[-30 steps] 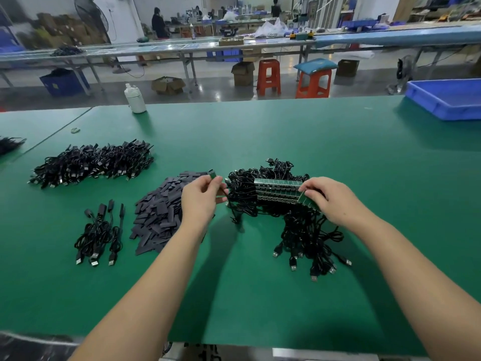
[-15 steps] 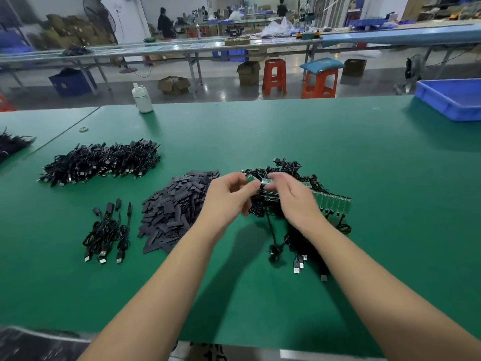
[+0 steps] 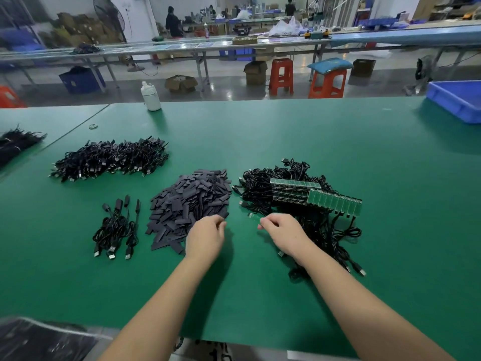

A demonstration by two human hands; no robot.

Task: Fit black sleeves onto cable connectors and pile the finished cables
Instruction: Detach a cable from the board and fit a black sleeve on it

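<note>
A heap of flat black sleeves (image 3: pixel 190 204) lies at the middle of the green table (image 3: pixel 286 136). My left hand (image 3: pixel 205 237) is at its near right edge with fingers curled against the sleeves; whether it pinches one is unclear. To the right is a tangle of black cables (image 3: pixel 263 188) with strips of green connector boards (image 3: pixel 333 201) on top. My right hand (image 3: pixel 283 233) pinches a small green cable connector (image 3: pixel 256 217) just in front of that tangle. A few sleeved cables (image 3: pixel 114 227) lie at the left, and a large cable pile (image 3: pixel 112 160) lies beyond them.
A white bottle (image 3: pixel 150 97) stands at the table's far edge. A blue tray (image 3: pixel 458 100) sits at the far right. Another black bundle (image 3: pixel 15 142) lies on the neighbouring table to the left. Stools and workbenches stand beyond.
Both hands left the board strips, where they worked together. My left hand moved down to the sleeve heap's edge, and my right hand drew back toward me with one small connector.
</note>
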